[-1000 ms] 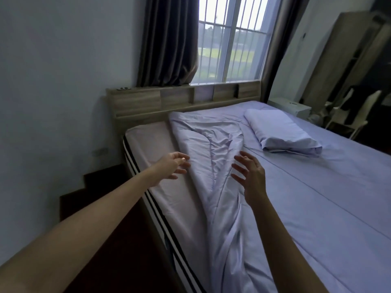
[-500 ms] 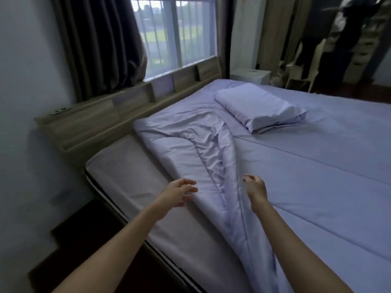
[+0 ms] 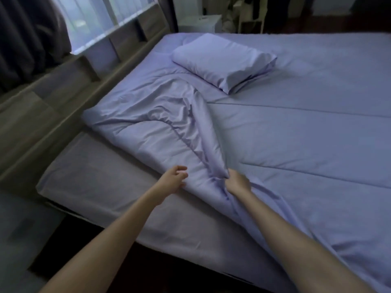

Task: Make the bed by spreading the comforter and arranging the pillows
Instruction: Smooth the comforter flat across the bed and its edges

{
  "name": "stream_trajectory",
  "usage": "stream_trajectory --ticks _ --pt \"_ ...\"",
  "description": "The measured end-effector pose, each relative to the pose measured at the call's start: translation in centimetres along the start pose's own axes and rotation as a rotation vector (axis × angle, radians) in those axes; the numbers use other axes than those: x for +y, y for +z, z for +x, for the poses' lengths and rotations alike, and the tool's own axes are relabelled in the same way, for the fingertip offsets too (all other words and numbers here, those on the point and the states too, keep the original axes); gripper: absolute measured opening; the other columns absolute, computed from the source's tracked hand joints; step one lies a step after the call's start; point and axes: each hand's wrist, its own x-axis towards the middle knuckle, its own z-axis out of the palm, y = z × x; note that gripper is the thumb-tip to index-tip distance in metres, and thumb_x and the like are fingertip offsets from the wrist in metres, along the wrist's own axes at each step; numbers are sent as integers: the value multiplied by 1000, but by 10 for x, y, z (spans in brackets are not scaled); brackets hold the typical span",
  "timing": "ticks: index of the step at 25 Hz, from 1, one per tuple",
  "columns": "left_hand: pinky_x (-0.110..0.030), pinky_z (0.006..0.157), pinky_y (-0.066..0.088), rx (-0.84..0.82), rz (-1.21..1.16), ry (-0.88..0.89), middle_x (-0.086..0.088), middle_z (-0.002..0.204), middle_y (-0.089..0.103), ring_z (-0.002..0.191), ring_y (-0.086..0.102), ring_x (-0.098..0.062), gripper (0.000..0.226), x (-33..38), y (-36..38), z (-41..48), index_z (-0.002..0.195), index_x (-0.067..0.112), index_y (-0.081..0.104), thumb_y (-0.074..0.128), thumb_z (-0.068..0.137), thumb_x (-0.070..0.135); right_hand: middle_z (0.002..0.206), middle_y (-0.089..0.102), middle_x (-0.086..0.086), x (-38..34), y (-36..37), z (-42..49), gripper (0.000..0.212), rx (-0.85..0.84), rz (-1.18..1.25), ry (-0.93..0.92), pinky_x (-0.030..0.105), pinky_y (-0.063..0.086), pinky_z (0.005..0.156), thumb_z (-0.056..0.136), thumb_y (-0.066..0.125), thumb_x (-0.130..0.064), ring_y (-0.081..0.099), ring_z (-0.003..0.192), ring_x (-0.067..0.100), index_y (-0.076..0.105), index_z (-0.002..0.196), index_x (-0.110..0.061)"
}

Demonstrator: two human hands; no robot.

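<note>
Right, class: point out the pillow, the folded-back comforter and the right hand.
pillow [image 3: 222, 60], head view, middle of its top face.
comforter [image 3: 148, 119], head view, the folded-back flap.
right hand [image 3: 238, 182], head view, back of the hand.

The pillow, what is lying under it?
The pillow rests on the lavender comforter, near the headboard. Whatever lies below the comforter there is covered; the bare mattress shows only at the near side.

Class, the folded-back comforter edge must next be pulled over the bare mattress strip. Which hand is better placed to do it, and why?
The right hand: it is already closed on the bunched fold of the comforter. The left hand is open at the edge, gripping nothing, beside the bare mattress.
</note>
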Motion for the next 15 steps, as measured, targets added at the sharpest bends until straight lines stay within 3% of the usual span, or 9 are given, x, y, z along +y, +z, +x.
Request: stream_trajectory --ticks 1,3,5,7,9,11,13,15 --pt "-32 77 45 16 37 34 -9 125 51 102 56 -25 41 1 6 13 134 15 40 52 95 20 125 63 16 -3 6 -12 39 -40 -13 -33 34 43 92 87 51 -33 57 118 33 60 120 -15" --pt "-35 102 36 104 142 131 -16 142 40 127 45 -31 70 0 14 35 146 7 20 60 91 24 118 66 16 -14 19 -40 32 -164 -25 -121 34 44 87 85 51 -27 60 113 32 63 113 -15" --pt "-36 110 28 98 219 161 -21 151 30 136 35 -36 88 0 17 55 150 6 8 64 88 33 122 64 17 -25 32 -76 31 -247 -42 -204 35 42 89 91 52 -19 59 114 32 63 119 -15" --pt "-44 114 22 97 298 157 -23 155 16 141 23 -40 99 -4 15 71 151 11 1 67 83 39 114 67 19 -30 51 -111 26 -298 6 -223 33 43 83 91 52 -15 62 106 28 66 113 -12" --pt "-49 113 20 121 472 226 -24 157 -3 144 9 -44 106 -14 6 85 152 15 -4 72 80 31 100 67 23 -32 70 -146 20 -386 42 -211 30 41 76 87 51 -9 61 89 22 67 99 -5" --pt "-51 112 24 94 670 343 -25 156 -13 143 8 -47 111 -27 -14 107 152 21 -4 77 76 21 92 67 25 -30 92 -182 22 -453 32 -203 36 45 85 81 48 -6 61 81 25 67 92 -1" --pt "-50 113 24 64 789 386 -27 156 -12 142 11 -48 108 -33 -28 117 152 30 2 77 74 23 98 68 24 -27 119 -219 23 -513 -8 -199 41 42 94 85 50 -7 62 84 28 68 98 -2" --pt "-51 112 26 38 817 366 -28 155 -7 141 17 -49 97 -40 -26 127 151 34 8 72 78 34 116 67 17 -24 141 -243 29 -592 -78 -155 38 43 89 88 53 -12 64 98 30 65 115 -10"
